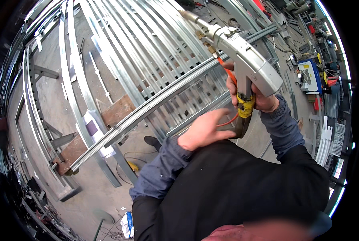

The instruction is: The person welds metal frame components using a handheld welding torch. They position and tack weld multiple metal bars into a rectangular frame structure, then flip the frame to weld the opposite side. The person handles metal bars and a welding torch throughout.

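Observation:
My right hand (265, 103) wraps round the grip of a silver welding gun (247, 56). Its fingers show on the left side of the handle, and its nozzle points to the upper left above the metal frame. Yellow tape (245, 105) binds the lower end of the grip, where a dark sleeved cable (241, 125) leaves it. An orange hose (228, 72) runs along the gun from brass fittings. Just left of the cable, my left hand (205, 130) is open and holds nothing, its thumb and fingers apart.
A galvanized metal frame (147, 106) with several parallel bars (131, 40) spans the space ahead. White sheets (95, 130) hang over its left part. Cables lie on the floor beneath. Along the right stand cluttered benches with a blue-edged case (310, 76) and white racks (324, 136).

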The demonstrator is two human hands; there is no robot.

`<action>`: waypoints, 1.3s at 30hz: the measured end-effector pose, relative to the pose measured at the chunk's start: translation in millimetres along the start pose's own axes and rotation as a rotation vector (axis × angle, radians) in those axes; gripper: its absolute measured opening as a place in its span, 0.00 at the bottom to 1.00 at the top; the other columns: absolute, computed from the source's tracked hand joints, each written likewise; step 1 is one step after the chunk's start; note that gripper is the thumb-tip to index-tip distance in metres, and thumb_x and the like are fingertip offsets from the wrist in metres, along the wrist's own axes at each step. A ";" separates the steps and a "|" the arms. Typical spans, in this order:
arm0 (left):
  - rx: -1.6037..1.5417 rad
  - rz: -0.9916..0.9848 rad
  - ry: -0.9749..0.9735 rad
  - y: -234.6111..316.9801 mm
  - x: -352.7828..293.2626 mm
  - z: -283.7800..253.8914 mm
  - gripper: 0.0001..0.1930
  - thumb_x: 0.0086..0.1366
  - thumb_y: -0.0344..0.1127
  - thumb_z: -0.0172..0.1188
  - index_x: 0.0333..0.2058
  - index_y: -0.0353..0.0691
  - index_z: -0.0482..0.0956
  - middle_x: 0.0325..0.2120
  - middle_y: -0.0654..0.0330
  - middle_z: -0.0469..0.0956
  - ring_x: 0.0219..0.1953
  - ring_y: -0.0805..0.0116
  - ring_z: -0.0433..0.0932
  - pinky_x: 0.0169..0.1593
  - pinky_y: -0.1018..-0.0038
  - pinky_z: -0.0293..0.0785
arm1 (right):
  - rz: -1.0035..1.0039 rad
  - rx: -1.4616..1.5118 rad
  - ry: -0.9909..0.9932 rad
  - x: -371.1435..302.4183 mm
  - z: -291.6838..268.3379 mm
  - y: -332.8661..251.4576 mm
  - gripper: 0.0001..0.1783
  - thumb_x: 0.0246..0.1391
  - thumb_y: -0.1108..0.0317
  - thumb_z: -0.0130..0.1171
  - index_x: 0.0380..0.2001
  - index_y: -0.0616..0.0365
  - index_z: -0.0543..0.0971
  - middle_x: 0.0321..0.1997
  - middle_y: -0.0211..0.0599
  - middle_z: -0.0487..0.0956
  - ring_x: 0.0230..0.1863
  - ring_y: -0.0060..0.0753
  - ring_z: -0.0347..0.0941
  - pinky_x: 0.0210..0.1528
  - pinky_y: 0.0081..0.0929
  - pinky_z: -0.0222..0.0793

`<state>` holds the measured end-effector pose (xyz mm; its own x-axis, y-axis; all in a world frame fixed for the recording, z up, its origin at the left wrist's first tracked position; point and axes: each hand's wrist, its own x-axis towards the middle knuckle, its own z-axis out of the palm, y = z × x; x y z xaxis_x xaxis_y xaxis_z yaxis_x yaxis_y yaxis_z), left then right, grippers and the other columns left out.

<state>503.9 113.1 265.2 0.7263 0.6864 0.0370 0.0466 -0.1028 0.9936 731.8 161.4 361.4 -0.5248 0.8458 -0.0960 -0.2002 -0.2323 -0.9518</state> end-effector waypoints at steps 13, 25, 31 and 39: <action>0.867 -0.596 0.957 -162.3 -167.9 -37.5 0.30 0.64 0.29 0.72 0.64 0.34 0.77 0.66 0.46 0.76 0.68 0.43 0.74 0.71 0.56 0.70 | 0.416 -0.750 -0.318 -28.0 -58.4 28.0 0.35 0.72 0.53 0.58 0.76 0.58 0.70 0.73 0.53 0.78 0.66 0.56 0.79 0.68 0.42 0.73; 1.172 -0.761 0.694 -172.0 -179.9 -94.0 0.39 0.65 0.39 0.73 0.72 0.32 0.70 0.72 0.47 0.71 0.75 0.47 0.66 0.80 0.52 0.58 | 0.435 -0.838 -0.523 42.9 34.4 140.2 0.38 0.69 0.45 0.61 0.73 0.57 0.73 0.45 0.60 0.86 0.47 0.66 0.83 0.52 0.53 0.76; 1.151 -0.730 0.671 -164.5 -173.6 -119.7 0.29 0.61 0.38 0.76 0.61 0.38 0.82 0.55 0.54 0.82 0.60 0.50 0.78 0.68 0.57 0.72 | 0.420 -0.976 -0.553 60.0 58.0 146.9 0.30 0.68 0.43 0.62 0.59 0.57 0.79 0.39 0.59 0.85 0.46 0.66 0.82 0.50 0.57 0.76; 1.142 -0.681 0.686 -163.2 -174.0 -127.2 0.27 0.58 0.38 0.78 0.57 0.41 0.85 0.48 0.57 0.83 0.53 0.52 0.80 0.57 0.60 0.79 | 0.450 -0.988 -0.529 65.5 57.8 149.1 0.28 0.68 0.42 0.62 0.53 0.57 0.79 0.40 0.58 0.84 0.46 0.66 0.82 0.50 0.58 0.76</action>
<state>282.8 102.1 110.2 -0.0940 0.9953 -0.0237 0.9670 0.0970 0.2354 619.7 154.4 230.1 -0.7051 0.4287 -0.5648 0.6853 0.2076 -0.6980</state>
